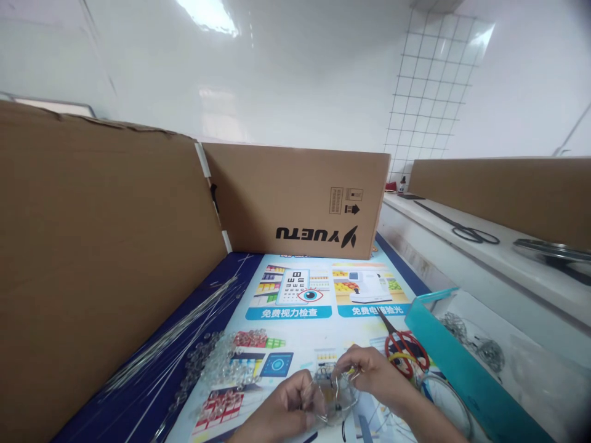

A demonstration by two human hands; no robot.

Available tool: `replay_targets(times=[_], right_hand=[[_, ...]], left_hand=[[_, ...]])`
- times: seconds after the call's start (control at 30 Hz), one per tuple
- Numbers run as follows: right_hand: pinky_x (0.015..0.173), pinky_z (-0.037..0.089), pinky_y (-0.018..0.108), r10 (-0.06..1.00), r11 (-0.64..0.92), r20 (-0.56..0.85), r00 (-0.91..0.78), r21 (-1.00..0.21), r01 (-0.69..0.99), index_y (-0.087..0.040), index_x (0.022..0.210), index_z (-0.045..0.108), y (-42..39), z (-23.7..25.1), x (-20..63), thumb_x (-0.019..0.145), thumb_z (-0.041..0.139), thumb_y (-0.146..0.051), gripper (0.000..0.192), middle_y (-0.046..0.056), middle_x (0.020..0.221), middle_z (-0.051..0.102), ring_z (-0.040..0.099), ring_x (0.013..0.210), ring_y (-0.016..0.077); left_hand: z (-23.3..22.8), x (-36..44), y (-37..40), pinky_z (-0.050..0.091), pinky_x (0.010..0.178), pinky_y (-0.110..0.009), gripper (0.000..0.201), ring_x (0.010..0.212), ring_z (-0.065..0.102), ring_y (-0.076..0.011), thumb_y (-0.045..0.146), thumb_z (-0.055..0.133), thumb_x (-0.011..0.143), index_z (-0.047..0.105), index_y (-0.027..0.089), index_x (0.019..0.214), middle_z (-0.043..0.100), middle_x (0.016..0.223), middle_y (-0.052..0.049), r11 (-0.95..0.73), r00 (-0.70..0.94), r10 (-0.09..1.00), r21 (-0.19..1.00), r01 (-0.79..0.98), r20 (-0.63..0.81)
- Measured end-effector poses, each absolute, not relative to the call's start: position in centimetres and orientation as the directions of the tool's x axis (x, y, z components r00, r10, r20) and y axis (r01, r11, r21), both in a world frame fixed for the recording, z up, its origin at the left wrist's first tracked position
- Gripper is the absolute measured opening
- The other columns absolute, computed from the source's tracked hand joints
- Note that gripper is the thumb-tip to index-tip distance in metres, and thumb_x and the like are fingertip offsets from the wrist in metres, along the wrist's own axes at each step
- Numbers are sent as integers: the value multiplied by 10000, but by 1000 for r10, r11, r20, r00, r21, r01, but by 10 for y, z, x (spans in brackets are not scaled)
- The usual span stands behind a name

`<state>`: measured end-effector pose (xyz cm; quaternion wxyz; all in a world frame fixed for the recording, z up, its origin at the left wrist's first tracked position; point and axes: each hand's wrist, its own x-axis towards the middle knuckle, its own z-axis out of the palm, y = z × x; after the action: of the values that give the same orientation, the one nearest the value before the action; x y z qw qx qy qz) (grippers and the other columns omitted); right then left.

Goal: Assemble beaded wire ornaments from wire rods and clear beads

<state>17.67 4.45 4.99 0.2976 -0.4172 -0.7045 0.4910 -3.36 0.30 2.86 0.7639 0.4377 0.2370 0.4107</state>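
Near the front of the printed table cover, my left hand (290,407) grips the left side of a see-through, rounded beaded wire piece (339,399). My right hand (372,371) pinches the upper right of the same piece, its fingers closed. Fine detail of the piece is blurred, and the fingertips partly hide it. Loose clear beads (231,363) lie in a spread heap left of my hands. Beyond them, a bundle of thin straight wires (184,329) rests on the dark blue cloth. Just right of my right hand are red-handled scissors (406,352).
A teal-edged box (471,363) at the right holds wire balls (490,355) and clear plastic. Cardboard panels (305,197) stand at the left and back. On the white ledge lie black scissors (468,234) and a round metal object (554,249). A coil (446,400) sits beside the box.
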Motion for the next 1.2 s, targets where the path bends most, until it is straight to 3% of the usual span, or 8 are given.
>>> replay_targets(times=[0.23, 0.43, 0.63, 0.9, 1.2], right_hand=[[699, 425, 280, 860, 80, -44, -508, -972, 221, -180, 812, 703, 43, 50, 177, 573, 465, -35, 366, 28, 808, 689, 596, 771, 186], [662, 403, 251, 876, 31, -35, -481, -991, 128, -155, 716, 639, 41, 48, 175, 578, 499, -32, 232, 7, 710, 632, 553, 710, 152], [689, 389, 255, 860, 21, -47, -509, -992, 127, -150, 753, 618, 38, 56, 175, 618, 533, -67, 180, 10, 740, 600, 527, 746, 153], [729, 391, 269, 908, 172, 66, -414, -959, 226, -174, 715, 605, 37, 57, 170, 583, 468, -7, 254, -4, 777, 561, 537, 772, 156], [725, 406, 277, 899, 253, 141, -414, -940, 228, -181, 726, 604, 34, 67, 169, 626, 521, -21, 207, -4, 769, 564, 545, 764, 159]], left_hand=[[13, -38, 6, 269, 580, -237, 289, 598, 395, -102, 145, 710, 601, 427, 180, 649, 519, 666, 13, 250, 539, 842, 884, -395, 3], [19, -35, 6, 320, 664, -257, 288, 733, 470, -145, 134, 698, 626, 415, 184, 642, 581, 821, -43, 187, 546, 837, 922, -339, 30], [23, -35, 3, 344, 718, -270, 298, 813, 513, -164, 115, 704, 615, 416, 184, 644, 603, 954, -70, 274, 580, 815, 890, -365, -13], [18, -32, -2, 323, 667, -251, 314, 805, 505, -173, 105, 727, 551, 427, 169, 620, 561, 848, -37, 370, 618, 784, 846, -385, -61], [23, -27, -5, 315, 647, -250, 327, 772, 455, -150, 154, 752, 520, 434, 163, 594, 536, 946, -54, 305, 574, 817, 814, -495, 43]])
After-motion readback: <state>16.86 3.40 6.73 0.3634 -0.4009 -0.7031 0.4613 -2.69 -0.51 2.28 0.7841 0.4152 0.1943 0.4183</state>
